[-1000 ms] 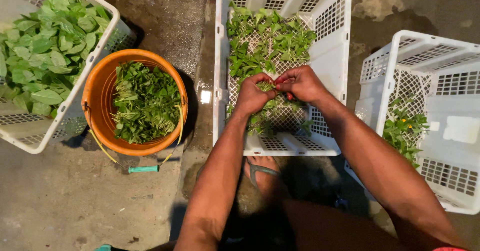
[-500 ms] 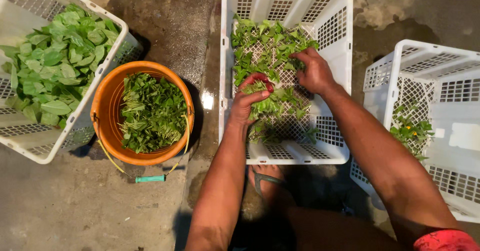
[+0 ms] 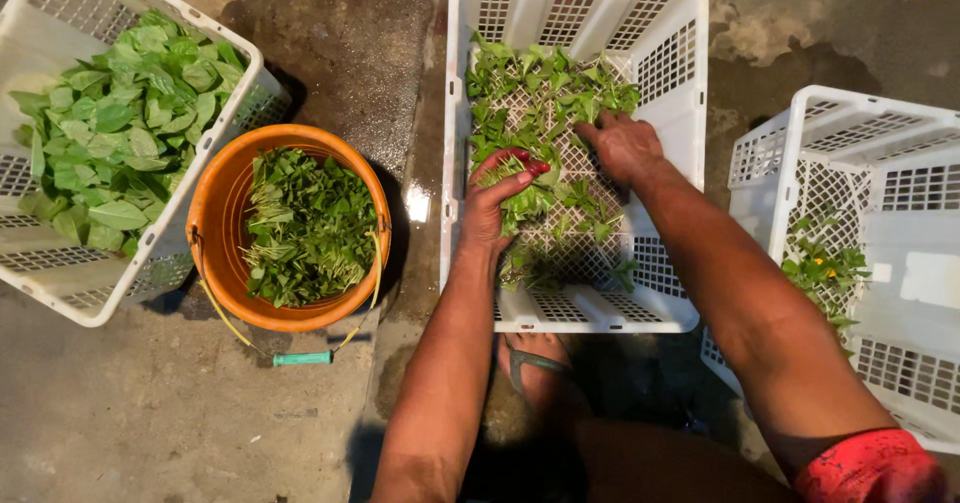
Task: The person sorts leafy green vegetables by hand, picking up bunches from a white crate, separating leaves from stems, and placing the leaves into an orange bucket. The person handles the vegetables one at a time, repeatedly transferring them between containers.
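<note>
My left hand (image 3: 497, 201) closes on a bunch of leafy greens (image 3: 528, 195) in the white crate (image 3: 575, 308). My right hand (image 3: 625, 146), just beyond, lies spread on loose leaves. I'd gather stems aligned.

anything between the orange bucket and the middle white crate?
Nothing stands there. In the head view, the orange bucket and the middle white crate are separated only by wet concrete floor with a small shiny puddle.

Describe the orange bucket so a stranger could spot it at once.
Start at the middle crate, the white one both hands reach into. To its left on the wet concrete stands the orange bucket, beside another white crate of broad pale leaves. It is the only round, coloured container, filled with dark cut greens, its wire handle with a green grip lying on the floor.
</note>
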